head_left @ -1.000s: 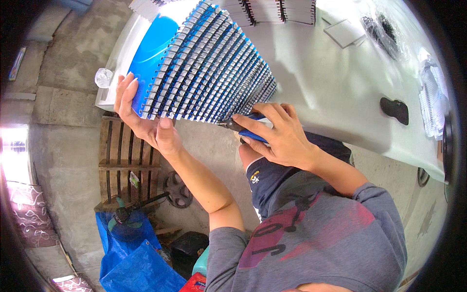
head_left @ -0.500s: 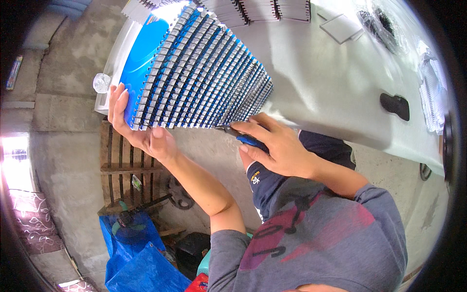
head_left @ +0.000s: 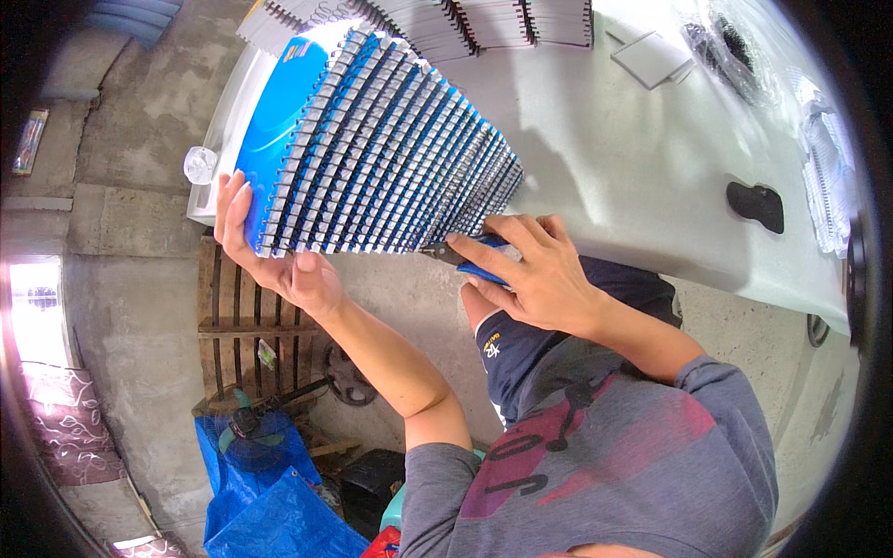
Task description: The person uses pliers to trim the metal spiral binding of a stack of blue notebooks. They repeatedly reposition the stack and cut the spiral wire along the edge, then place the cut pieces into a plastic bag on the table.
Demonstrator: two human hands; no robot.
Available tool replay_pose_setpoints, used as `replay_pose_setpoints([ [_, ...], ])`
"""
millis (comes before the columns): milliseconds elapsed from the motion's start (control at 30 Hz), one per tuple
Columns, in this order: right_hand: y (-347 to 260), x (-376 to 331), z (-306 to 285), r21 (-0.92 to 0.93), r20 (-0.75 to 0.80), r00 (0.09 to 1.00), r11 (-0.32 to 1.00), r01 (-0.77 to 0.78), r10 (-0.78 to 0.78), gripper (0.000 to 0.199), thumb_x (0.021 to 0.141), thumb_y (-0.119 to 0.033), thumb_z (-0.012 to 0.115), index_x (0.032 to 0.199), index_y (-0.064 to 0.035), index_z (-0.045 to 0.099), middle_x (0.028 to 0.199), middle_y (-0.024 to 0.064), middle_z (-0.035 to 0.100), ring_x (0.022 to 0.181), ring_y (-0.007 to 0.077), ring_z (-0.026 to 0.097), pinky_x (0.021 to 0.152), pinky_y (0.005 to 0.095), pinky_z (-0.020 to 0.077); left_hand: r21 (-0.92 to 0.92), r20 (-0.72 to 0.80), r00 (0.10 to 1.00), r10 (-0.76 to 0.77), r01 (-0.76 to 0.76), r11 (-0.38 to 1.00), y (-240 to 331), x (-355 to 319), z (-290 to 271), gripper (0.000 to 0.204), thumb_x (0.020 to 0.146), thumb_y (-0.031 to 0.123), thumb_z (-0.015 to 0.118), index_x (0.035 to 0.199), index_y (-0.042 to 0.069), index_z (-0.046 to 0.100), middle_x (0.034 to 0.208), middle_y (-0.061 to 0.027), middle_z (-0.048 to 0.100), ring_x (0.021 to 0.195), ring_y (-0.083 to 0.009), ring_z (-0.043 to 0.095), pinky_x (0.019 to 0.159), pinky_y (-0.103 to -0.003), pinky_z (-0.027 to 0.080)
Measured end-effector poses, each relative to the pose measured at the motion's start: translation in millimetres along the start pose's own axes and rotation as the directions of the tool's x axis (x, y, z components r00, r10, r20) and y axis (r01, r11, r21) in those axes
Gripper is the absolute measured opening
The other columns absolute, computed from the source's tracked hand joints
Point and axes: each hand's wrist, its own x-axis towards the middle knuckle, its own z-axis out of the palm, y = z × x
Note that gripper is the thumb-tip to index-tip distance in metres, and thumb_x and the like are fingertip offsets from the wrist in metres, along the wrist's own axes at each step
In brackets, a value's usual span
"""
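Observation:
A fanned stack of spiral-bound notebooks (head_left: 386,158) lies at the table's near edge, black coils and white page edges facing up, a blue cover showing at its left. My left hand (head_left: 284,265) is closed around the near left corner, thumb against the near edge and fingers on the blue cover. My right hand (head_left: 544,265) grips blue-handled pliers (head_left: 482,272) at the near right side of the stack. The jaws point left and meet the coil ends along the near edge. Whether they bite on a wire is too small to tell.
More coil-bound books (head_left: 502,26) stand at the back of the white table (head_left: 642,186). A white pad (head_left: 651,58), clear plastic wrap (head_left: 735,56), a black flat object (head_left: 755,205) and piled paper (head_left: 823,177) lie rightward. Below left are a wooden pallet (head_left: 244,328) and blue tarp (head_left: 279,521).
My right hand has shifted its grip on the pliers, its fingers now more raised and bent over the handles. The left hand keeps its hold. The whole view has moved slightly.

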Motion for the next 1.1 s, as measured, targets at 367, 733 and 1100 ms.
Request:
replay_pose_setpoints([
  [367,1.4,6.1,-3.7,0.726,0.617,0.756,0.213,-0.654,0.221,0.036,0.088,-0.022,0.058,0.122,-0.0124,0.054,0.090,0.0135,0.057,0.074,0.0259,0.059,0.066,0.0353,0.0482,-0.018,-0.001,1.000,-0.021,0.021,1.000,2.9,-0.3,1.8,0.073,0.076,0.064,0.060,0.123,0.008,0.047,0.128,-0.0118,0.047,0.131,-0.0306,0.033,0.111,-0.050,0.022],
  [733,5.2,-3.7,2.1,-0.003,-0.003,1.000,1.000,-0.022,0.022,0.052,0.077,-0.031,0.067,0.127,-0.0253,0.052,0.113,0.0075,0.048,0.104,0.0253,0.048,0.088,0.0487,0.0308,-0.061,-0.006,0.998,-0.056,0.056,0.997,3.4,-0.1,2.4,0.073,0.075,0.063,0.062,0.123,0.010,0.046,0.129,-0.0106,0.046,0.132,-0.0304,0.032,0.112,-0.050,0.021],
  [1100,6.4,2.2,-2.3,0.234,0.129,0.989,0.967,-0.105,0.076,0.043,0.082,-0.025,0.064,0.125,-0.0193,0.056,0.101,0.0092,0.056,0.087,0.0254,0.059,0.071,0.0366,0.0451,-0.077,-0.005,0.999,-0.053,0.053,0.996,4.0,0.8,2.1,0.071,0.075,0.060,0.062,0.123,0.011,0.046,0.129,-0.0110,0.045,0.133,-0.0293,0.030,0.113,-0.050,0.020],
])
